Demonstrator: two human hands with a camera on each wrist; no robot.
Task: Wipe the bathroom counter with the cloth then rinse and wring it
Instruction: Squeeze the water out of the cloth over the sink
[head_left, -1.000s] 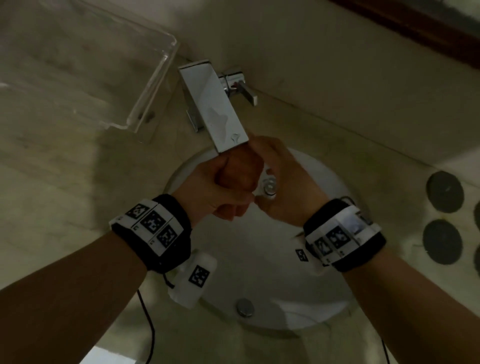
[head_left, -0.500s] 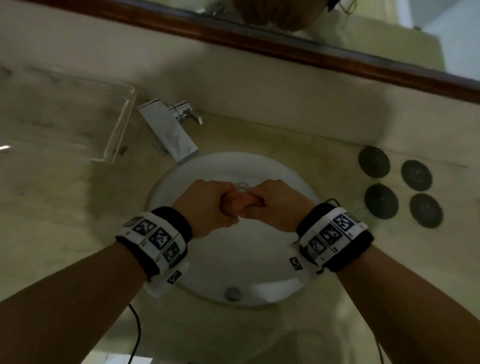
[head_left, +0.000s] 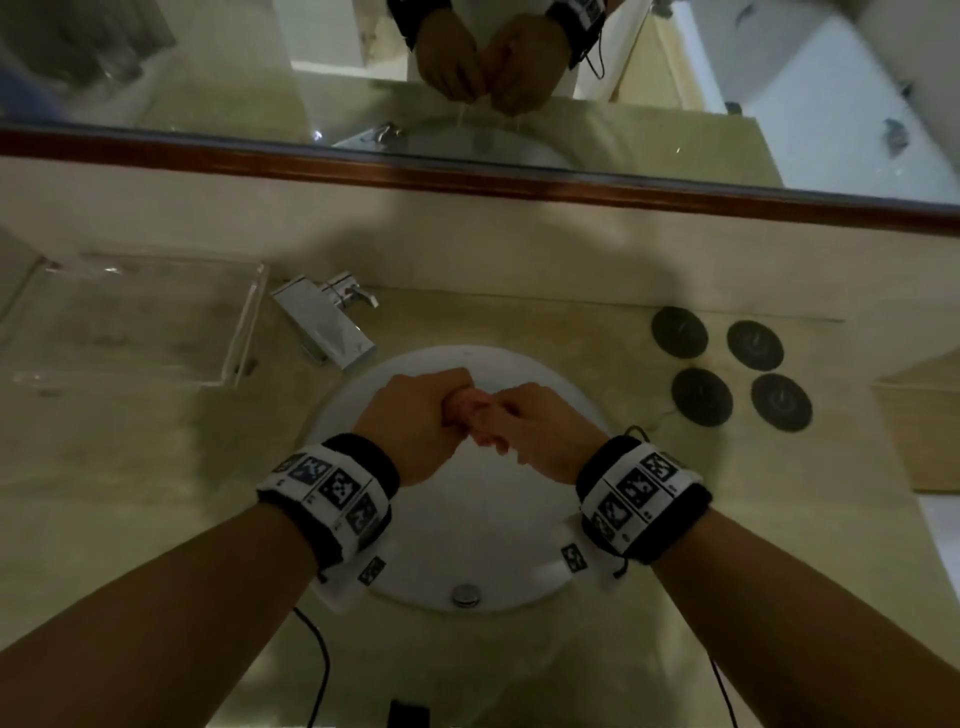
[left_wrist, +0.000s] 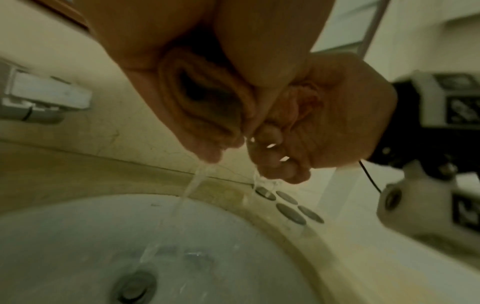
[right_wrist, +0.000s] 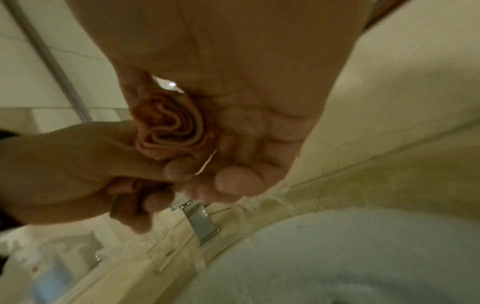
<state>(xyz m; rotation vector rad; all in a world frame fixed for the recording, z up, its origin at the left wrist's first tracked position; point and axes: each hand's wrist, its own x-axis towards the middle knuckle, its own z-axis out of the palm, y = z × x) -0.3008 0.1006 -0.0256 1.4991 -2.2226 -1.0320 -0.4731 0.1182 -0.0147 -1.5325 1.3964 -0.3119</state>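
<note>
A rolled orange-pink cloth (head_left: 470, 410) is squeezed between both hands above the white sink basin (head_left: 467, 551). My left hand (head_left: 415, 415) grips its left end and my right hand (head_left: 540, 431) grips its right end, knuckles nearly touching. In the left wrist view the cloth (left_wrist: 207, 98) shows folded layers inside the left fist, and thin streams of water (left_wrist: 192, 191) run from it into the basin (left_wrist: 78, 236). In the right wrist view the cloth's coiled end (right_wrist: 171, 131) sits in the curled right hand. Most of the cloth is hidden by fingers.
A chrome faucet (head_left: 327, 325) stands at the basin's back left, beside a clear acrylic tray (head_left: 135, 322). Several dark round coasters (head_left: 727, 369) lie on the beige counter (head_left: 104, 467) at the right. A wood-framed mirror (head_left: 467, 78) runs along the back. The drain (left_wrist: 135, 288) sits below.
The hands have drawn back from under the faucet to mid-basin, still gripping the cloth. The head view has tilted up, bringing the mirror into sight.
</note>
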